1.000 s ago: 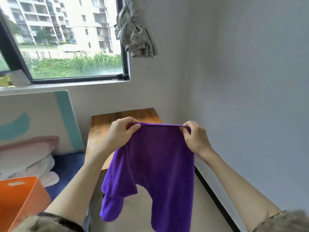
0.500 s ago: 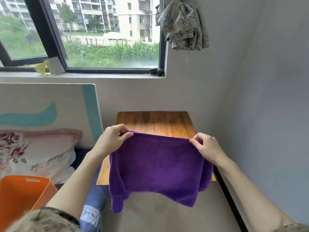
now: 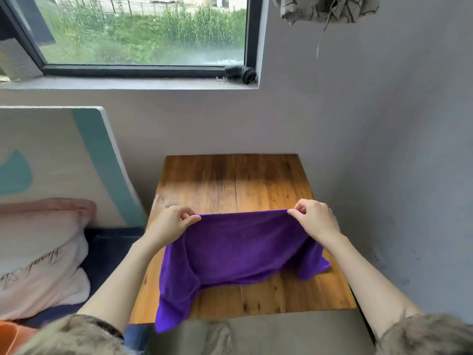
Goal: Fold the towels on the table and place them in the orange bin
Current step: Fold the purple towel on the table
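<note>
A purple towel [image 3: 238,249] hangs from both my hands over the small wooden table [image 3: 235,183]. My left hand [image 3: 171,224] pinches its upper left corner and my right hand [image 3: 316,221] pinches the upper right corner. The top edge is stretched taut between them. The towel's lower part drapes onto the tabletop, and its left end hangs over the table's near edge. Only an orange sliver of the bin [image 3: 10,334] shows at the bottom left, behind my furry sleeve.
The table stands in a corner, with grey walls behind it and to its right. A pillow [image 3: 38,252] lies on a dark blue bed at left, below a white and teal panel [image 3: 64,160]. A window [image 3: 143,34] is above, and a patterned cloth [image 3: 325,8] hangs at top right.
My hands have lowered the towel from mid-air down onto the table. My view has tilted down and right, so the bin has slid almost out of view.
</note>
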A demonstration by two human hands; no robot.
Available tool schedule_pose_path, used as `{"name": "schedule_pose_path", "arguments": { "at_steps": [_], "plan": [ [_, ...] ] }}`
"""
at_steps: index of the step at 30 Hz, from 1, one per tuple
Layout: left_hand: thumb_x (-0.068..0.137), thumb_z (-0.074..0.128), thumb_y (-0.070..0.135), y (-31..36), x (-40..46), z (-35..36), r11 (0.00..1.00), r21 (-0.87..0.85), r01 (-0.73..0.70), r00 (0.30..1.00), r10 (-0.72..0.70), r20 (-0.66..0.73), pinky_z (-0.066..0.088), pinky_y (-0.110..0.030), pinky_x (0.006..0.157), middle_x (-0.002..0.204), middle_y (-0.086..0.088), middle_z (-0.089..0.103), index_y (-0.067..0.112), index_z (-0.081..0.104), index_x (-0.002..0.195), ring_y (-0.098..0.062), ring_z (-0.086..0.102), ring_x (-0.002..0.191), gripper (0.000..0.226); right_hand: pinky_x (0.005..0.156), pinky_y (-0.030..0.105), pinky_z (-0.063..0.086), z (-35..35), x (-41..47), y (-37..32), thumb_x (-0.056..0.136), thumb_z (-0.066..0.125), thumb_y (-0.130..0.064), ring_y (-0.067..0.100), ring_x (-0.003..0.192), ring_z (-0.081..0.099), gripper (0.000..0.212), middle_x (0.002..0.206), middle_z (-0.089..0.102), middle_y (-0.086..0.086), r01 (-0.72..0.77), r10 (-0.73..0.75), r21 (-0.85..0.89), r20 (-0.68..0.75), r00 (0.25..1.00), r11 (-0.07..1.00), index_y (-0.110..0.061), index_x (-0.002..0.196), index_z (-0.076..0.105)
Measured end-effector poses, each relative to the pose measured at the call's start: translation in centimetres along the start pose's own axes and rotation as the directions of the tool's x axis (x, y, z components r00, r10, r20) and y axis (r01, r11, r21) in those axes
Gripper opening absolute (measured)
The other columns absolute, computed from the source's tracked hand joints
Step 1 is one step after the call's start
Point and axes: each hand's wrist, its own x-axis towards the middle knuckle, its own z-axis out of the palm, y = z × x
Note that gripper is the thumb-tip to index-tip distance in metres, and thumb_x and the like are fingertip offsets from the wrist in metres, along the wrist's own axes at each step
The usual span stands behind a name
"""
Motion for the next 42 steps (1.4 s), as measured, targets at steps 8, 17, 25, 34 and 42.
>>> {"name": "schedule_pose_path", "arguments": {
  "at_steps": [8,17,25,34,42],
  "plan": [
    [0.092,0.055,0.036,-2.2,14.3,3.2,0.996,0.004,0.087,0.996,-0.086,-0.027,0.048,-0.034,0.079,0.09,-0.002,0.066,0.016,0.069,0.097,-0.024,0.061,0.091,0.025,0.086,0.03,0.039,5.2,11.9,0.7,0.096,0.049,-0.022,0.028,0.107,0.054,0.022,0.116,0.06,0.011,-0.124,0.12,0.018,0.144,0.982,0.992,-0.012,0.106,0.066],
    [0.093,0.052,0.02,-4.6,23.6,5.6,0.995,0.022,0.098,0.993,-0.096,-0.067,0.043,-0.035,0.09,0.109,-0.012,0.058,0.012,0.063,0.113,-0.027,0.059,0.099,0.024,0.091,0.029,0.039,10.2,21.2,0.8,0.097,0.045,-0.014,0.029,0.116,0.051,0.029,0.126,0.054,0.014,-0.114,0.108,0.048,0.118,0.987,0.992,-0.008,0.122,0.058],
    [0.086,0.056,0.007,-8.7,15.8,13.9,0.968,0.026,0.25,0.947,-0.25,0.203,0.039,-0.038,0.097,0.115,-0.014,0.053,0.009,0.057,0.12,-0.032,0.052,0.111,0.034,0.111,0.036,0.026,19.0,16.4,0.2,0.096,0.047,-0.022,0.028,0.136,0.032,0.05,0.147,0.035,0.011,0.043,-0.042,0.01,0.508,0.86,0.999,-0.012,0.143,0.035],
    [0.061,0.071,-0.01,-12.7,9.2,17.9,0.959,0.226,0.171,0.98,-0.189,0.061,0.05,-0.046,0.076,0.115,-0.02,0.056,0.011,0.062,0.114,-0.041,0.058,0.1,0.058,0.114,0.056,0.001,24.6,12.0,-2.2,0.097,0.042,-0.032,0.022,0.145,-0.011,0.063,0.158,-0.011,0.0,0.273,-0.135,-0.081,0.714,0.687,0.959,-0.028,0.15,0.008],
    [0.088,0.053,0.017,-16.0,10.1,15.4,0.992,0.068,0.107,0.994,-0.108,0.011,0.048,-0.04,0.067,0.085,-0.003,0.058,0.012,0.06,0.086,-0.027,0.056,0.079,0.008,0.113,0.059,0.002,27.8,11.1,-4.2,0.098,0.037,-0.04,0.024,0.144,-0.017,0.064,0.157,-0.019,0.0,0.292,-0.058,-0.209,0.716,0.696,0.933,-0.029,0.15,0.003]
  ]
}}
